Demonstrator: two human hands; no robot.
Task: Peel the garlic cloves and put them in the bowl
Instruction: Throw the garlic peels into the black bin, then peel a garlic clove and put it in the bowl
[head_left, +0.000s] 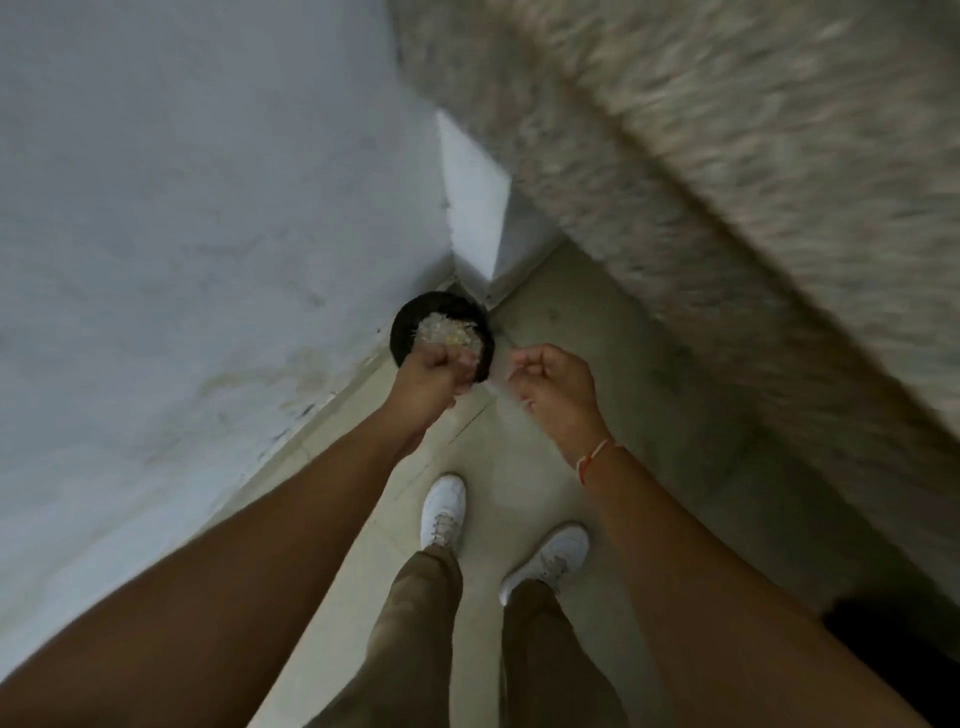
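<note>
A round black bin (402, 332) stands on the floor in the corner, with a heap of pale garlic skins (441, 328) inside. My left hand (434, 376) hovers over the bin's near edge, its fingers curled round a few pale skins. My right hand (556, 387) is just right of the bin, with fingers and thumb pinched together. A faint, thin skin scrap (503, 376) hangs at its fingertips, blurred. No bowl or garlic cloves are in view.
A white wall (182, 234) runs along the left and a white pillar corner (475, 208) rises behind the bin. A speckled stone counter (727, 182) overhangs on the right. My feet in white shoes (444, 512) stand on the pale tiled floor (519, 467).
</note>
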